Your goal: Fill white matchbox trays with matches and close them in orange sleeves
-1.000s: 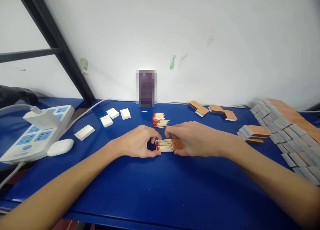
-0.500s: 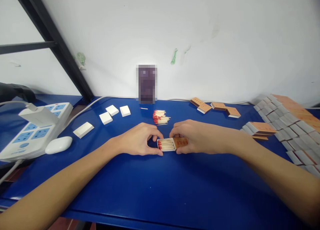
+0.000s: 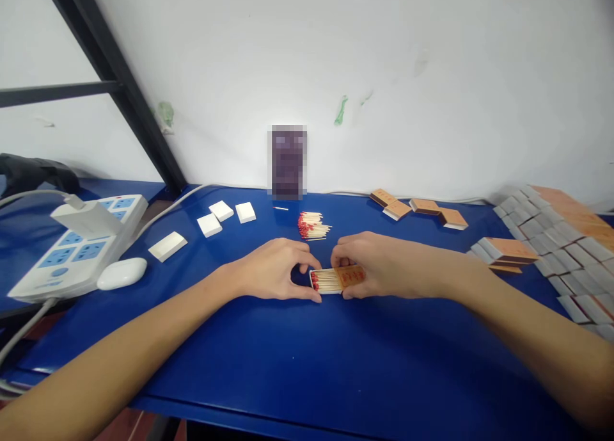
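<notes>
Both my hands are at a matchbox between them, lying half open on the blue table. Its white tray (image 3: pixel 326 290) is filled with red-tipped matches and sticks out to the left of the orange cover (image 3: pixel 350 276). My left hand (image 3: pixel 275 268) has thumb and forefinger at the two corners of the tray's outer end. My right hand (image 3: pixel 369 265) grips the cover from the right, thumb at the near side and fingers at the far side. Beyond the hands lies a loose pile of matches (image 3: pixel 314 226), with one single match (image 3: pixel 281 208) apart from it.
White boxes (image 3: pixel 210 225) lie at the back left, near a white earphone case (image 3: pixel 122 274) and a power strip (image 3: pixel 77 252). Several orange matchboxes (image 3: pixel 425 206) sit along the wall. At right are a small stack (image 3: pixel 511 251) and a large block of matchboxes (image 3: pixel 561 242).
The cover has slid left over the tray, so less of the matches shows. My hands stay at the same ends of the matchbox. The whole view has shifted slightly.
</notes>
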Tool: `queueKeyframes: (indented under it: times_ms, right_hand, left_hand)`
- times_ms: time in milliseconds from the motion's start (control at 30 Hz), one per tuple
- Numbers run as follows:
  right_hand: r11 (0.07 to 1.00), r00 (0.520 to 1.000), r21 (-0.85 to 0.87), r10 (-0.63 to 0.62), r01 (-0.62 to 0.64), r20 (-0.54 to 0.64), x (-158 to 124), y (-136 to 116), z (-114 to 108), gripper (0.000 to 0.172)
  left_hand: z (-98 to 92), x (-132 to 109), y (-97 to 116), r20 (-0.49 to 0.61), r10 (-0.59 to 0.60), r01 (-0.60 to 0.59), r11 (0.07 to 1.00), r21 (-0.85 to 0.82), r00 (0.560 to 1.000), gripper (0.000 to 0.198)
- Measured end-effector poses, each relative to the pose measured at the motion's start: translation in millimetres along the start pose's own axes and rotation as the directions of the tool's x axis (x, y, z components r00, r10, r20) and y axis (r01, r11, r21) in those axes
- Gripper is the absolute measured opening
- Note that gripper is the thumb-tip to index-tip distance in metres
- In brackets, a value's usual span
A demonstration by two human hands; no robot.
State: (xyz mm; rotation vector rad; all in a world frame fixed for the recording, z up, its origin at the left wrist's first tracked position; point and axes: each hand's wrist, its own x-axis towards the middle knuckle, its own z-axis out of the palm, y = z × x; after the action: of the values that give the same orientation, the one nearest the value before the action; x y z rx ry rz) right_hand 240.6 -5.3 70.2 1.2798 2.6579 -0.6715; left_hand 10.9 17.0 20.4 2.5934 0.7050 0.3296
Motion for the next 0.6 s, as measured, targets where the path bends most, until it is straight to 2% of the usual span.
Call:
queueKeyframes:
  times_ms: [233,400,600]
  right_hand:
    - [1.000,0.999,0.010,-0.018,0.018,-0.032,1.4,2.5,5.2,0.023]
    - [1.000,0.998,-0.015,0.001,-0.002,-0.059,2.3,7.5,7.6,0.020]
    - [1.000,0.998,-0.020,-0.008,0.007,-0.064,3.4,5.8,7.8,0.023]
  left_hand:
    - [2.3,1.6,0.8,-0.023,-0.043,0.042,0.998,-0.054,0.999,0.048]
    - [3.2,1.4,2.5,-0.005,-0.121,0.117,0.966,-0.229,0.993,0.036]
    - [9.2,3.0,0.5,-0.042,-0.124,0.109,0.960,-0.256,0.991,0.031]
